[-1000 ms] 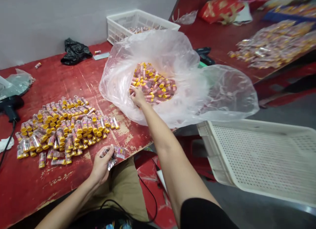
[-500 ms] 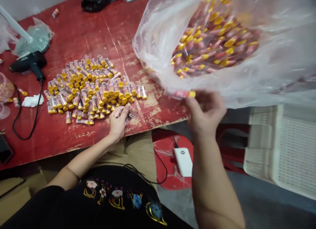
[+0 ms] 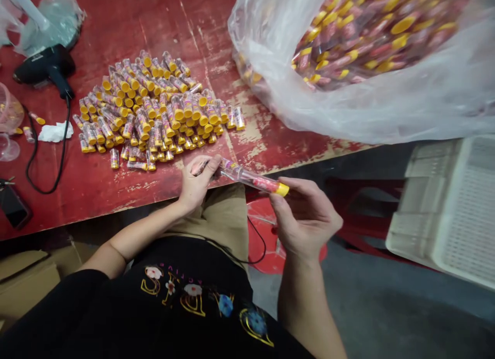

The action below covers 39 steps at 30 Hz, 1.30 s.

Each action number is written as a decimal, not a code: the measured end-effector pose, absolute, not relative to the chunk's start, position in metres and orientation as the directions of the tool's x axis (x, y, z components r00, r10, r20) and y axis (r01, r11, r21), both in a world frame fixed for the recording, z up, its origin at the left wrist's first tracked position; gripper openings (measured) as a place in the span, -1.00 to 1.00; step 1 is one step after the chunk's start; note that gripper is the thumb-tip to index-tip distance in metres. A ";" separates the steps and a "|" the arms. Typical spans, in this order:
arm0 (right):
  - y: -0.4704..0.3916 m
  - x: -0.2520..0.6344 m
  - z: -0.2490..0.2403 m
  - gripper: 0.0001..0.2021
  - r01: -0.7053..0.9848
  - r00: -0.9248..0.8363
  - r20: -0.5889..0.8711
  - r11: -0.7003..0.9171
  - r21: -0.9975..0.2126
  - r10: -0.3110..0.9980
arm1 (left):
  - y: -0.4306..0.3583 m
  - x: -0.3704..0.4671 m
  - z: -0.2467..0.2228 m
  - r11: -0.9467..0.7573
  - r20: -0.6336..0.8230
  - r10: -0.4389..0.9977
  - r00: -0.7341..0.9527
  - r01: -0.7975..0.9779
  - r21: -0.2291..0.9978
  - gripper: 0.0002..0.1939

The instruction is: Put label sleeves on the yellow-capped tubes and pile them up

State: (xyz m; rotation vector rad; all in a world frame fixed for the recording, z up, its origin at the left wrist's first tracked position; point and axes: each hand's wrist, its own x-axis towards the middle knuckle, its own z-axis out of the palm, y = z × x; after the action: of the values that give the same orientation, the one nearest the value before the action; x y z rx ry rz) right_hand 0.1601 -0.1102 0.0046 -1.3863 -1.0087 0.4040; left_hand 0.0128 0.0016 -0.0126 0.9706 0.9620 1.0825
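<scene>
My right hand [image 3: 311,214] pinches a clear tube [image 3: 263,182] by its yellow cap; pink pieces show inside. The tube's far end points left and meets a printed clear plastic sleeve [image 3: 229,166] at the fingertips of my left hand [image 3: 194,182]. I cannot tell whether the tube end is inside the sleeve or only touching it. My left thumb and fingers are closed on the sleeve, with more printed film in the palm. Just beyond that hand lies a pile of wrapped yellow-capped tubes [image 3: 170,116] on the red table [image 3: 162,18].
At the upper right, a large translucent bag [image 3: 270,96] holds many tubes. A black heat gun [image 3: 48,67] with a cord lies at the left, near a crumpled tissue [image 3: 54,132] and a phone [image 3: 13,207]. White baskets [image 3: 460,204] stand at the right, beyond a red stool [image 3: 266,219].
My right hand has come away from the bag's edge, down and left, bringing the tube to the sleeve in my left hand. The view has shifted slightly.
</scene>
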 end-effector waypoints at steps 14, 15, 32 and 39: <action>-0.154 0.160 0.017 -0.50 0.625 0.441 0.543 0.190 -0.758 0.714 | -0.011 0.002 0.008 0.384 -0.240 0.829 0.505 -0.202 0.901 -0.48; -0.155 0.159 0.017 -0.52 0.606 0.450 0.525 0.184 -0.774 0.722 | -0.011 0.001 0.009 0.367 -0.230 0.828 0.511 -0.184 0.912 -0.49; -0.166 0.153 0.024 -0.51 0.420 0.539 0.383 0.155 -0.894 0.750 | -0.010 -0.003 0.001 0.258 -0.180 0.869 0.461 -0.112 0.960 -0.44; -0.167 0.157 0.026 -0.51 0.428 0.553 0.381 0.139 -0.893 0.741 | -0.010 -0.005 0.000 0.203 -0.133 0.860 0.493 -0.090 0.975 -0.52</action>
State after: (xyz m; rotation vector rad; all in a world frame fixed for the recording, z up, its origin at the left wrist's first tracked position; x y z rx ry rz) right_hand 0.1575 -0.1674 0.0262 -1.4894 -1.0524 0.3007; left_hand -0.0049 -0.0098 0.0001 1.1822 0.8177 0.7776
